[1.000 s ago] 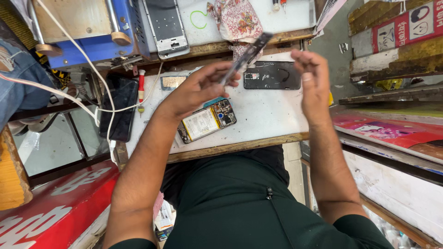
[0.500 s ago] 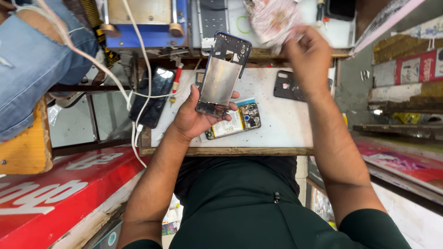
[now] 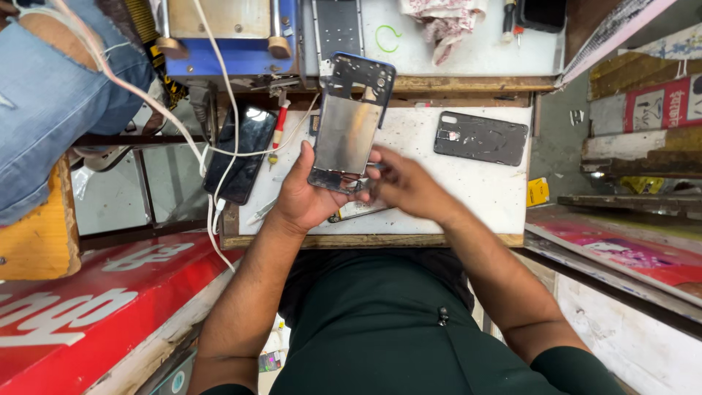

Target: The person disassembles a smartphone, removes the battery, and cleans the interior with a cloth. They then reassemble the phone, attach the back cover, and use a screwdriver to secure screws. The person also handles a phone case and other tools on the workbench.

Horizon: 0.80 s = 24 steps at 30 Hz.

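Phone frame [image 3: 351,121], a stripped mid-frame with a blue rim and bare metal plate, is held tilted above the white work board [image 3: 482,197]; left hand [image 3: 307,197] clasps its lower end, fingers wrapped around the bottom edge, seemingly to present the plate side to view. Right hand [image 3: 406,186] meets that same lower edge, fingertips narrowed, probably steadying or picking; what they pinch cannot be told. On the board, right of the frame, lies a dark back cover [image 3: 480,137]; left of it, a black phone [image 3: 240,153] on a white cable [image 3: 219,95].
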{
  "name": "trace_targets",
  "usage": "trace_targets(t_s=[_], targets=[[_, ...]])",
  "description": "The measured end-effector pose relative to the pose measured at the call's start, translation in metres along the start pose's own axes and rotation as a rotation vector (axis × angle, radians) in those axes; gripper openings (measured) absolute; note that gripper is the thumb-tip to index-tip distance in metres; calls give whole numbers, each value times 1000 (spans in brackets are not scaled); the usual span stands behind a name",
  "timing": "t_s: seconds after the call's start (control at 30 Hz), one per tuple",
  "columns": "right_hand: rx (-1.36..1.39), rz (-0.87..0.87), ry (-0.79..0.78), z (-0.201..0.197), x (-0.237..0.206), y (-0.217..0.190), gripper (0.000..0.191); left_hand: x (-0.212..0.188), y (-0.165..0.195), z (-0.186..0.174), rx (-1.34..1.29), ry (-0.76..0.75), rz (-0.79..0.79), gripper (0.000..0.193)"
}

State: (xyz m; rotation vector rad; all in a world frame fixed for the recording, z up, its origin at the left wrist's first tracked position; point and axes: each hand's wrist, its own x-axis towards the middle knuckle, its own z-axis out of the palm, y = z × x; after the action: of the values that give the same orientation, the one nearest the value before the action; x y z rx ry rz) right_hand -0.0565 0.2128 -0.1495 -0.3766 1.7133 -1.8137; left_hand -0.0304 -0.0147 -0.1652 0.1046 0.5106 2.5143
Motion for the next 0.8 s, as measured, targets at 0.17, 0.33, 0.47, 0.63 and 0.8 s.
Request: trace_targets(t_s=[0.17,0.33,0.47,0.63,0.8], targets=[[-22,123,3,4,-2,14,20,5,4,4,-26,-15,19,82],[-510,-148,165,-13,13,-13,21,5,13,4,-22,89,27,79],[-680,-452,203,-13,19,-24,28,3,16,2,48,158,44,75],[-522,-413,258,-4,18,-5,36,0,17,2,159,170,94,72],[264,-228,198,-2,24,14,66,0,14,4,396,223,82,68]])
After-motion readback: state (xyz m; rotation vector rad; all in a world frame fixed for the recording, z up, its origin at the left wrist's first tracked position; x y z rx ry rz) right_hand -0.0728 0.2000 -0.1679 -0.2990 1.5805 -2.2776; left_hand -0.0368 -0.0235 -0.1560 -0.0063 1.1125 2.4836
